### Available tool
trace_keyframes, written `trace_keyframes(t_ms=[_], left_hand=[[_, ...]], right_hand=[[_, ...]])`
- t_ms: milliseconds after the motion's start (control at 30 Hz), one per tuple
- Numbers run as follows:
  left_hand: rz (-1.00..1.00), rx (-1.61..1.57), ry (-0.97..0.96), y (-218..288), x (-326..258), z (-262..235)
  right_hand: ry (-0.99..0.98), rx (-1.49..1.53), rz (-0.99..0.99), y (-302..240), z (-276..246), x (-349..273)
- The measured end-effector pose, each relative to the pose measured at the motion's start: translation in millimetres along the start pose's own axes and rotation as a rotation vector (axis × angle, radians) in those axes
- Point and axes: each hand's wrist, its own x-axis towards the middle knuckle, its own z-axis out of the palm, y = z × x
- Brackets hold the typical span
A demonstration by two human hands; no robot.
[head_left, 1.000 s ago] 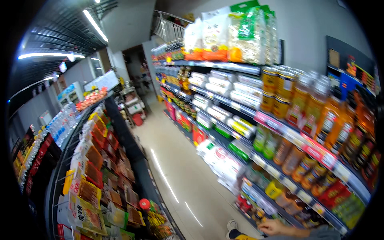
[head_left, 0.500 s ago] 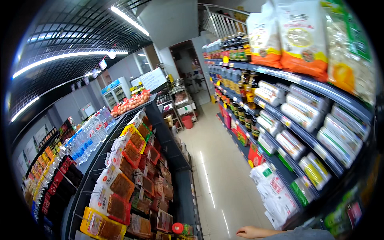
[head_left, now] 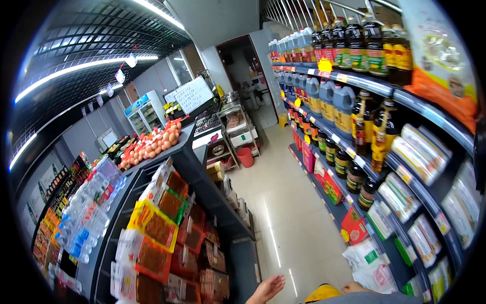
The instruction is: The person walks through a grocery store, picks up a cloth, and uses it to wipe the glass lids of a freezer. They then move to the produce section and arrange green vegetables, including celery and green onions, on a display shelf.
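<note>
On glossy floor (head_left: 298, 218) between shelves (head_left: 374, 87), facing a whiteboard (head_left: 194, 95) bearing unreadable writing; holding left hand (head_left: 268, 289) loosely open, empty; cannot tell opening or grip of right hand (head_left: 352, 288).

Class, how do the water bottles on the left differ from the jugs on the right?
The bottles are clear, the jugs greyish blue. The bottles look slim, the jugs broad. The jugs have handles; the bottles show none. Both stand in close groups.
</note>
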Motion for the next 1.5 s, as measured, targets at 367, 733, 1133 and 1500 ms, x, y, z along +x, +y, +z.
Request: trace_keyframes(t_ms=[367, 733, 1133, 1500], left_hand=[[0.060, 0.467, 0.464, 171.1, 287.0, -38.4], [-0.307, 0.916, 0.805, 321.9, 532.5, -133.7], [0.657, 1.263, 0.029, 777.7, 861.0, 62.8], [0.566, 1.058, 0.319, 952.9, 958.6, -68.2]], right_hand=[[-0.029, -0.158, -0.104, -107.6, -193.9, 360.7], [0.052, -0.319, -0.207, -351.5, -379.1, 730.2], [0.037, 0.068, -0.331, -586.7, -534.5, 989.7], [-1.097, -0.458, -1.666, -1008.4, -408.3, 1167.1]])
